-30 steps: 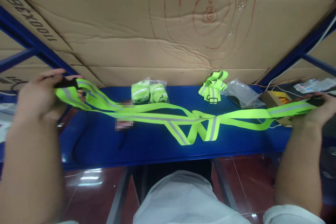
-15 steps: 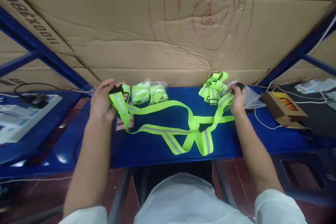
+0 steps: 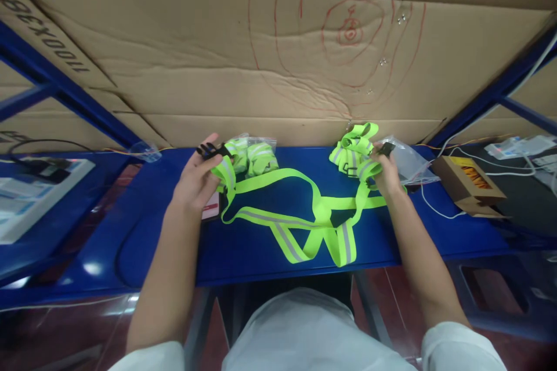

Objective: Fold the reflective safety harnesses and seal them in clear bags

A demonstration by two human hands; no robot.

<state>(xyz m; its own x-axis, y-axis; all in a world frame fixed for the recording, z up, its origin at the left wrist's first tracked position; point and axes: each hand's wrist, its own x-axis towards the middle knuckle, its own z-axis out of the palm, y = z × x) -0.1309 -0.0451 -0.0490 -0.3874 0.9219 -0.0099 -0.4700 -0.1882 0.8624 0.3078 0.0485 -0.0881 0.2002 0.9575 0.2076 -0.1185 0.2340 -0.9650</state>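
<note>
A neon yellow-green reflective harness (image 3: 300, 221) with grey stripes lies looped across the blue table. My left hand (image 3: 198, 177) is closed on a black side-release buckle (image 3: 214, 151) at one strap end, its prongs pointing left. My right hand (image 3: 386, 171) pinches another black buckle piece (image 3: 385, 149) at the other end of the strap. A phone (image 3: 211, 207) with a lit screen lies partly hidden by my left hand. Behind the harness are bagged folded straps (image 3: 261, 157) on the left and a loose bundle of the same strap (image 3: 353, 148) on the right.
A clear plastic bag (image 3: 411, 162) lies beyond my right hand, with an open cardboard box (image 3: 474, 182) farther right. Cardboard sheeting (image 3: 217, 58) walls the back between blue metal posts. White cables (image 3: 439, 208) cross the right side.
My left hand has moved right with the buckle, whose prongs now show, and the strap there hangs slacker. My right hand has shifted slightly left, still holding its buckle piece.
</note>
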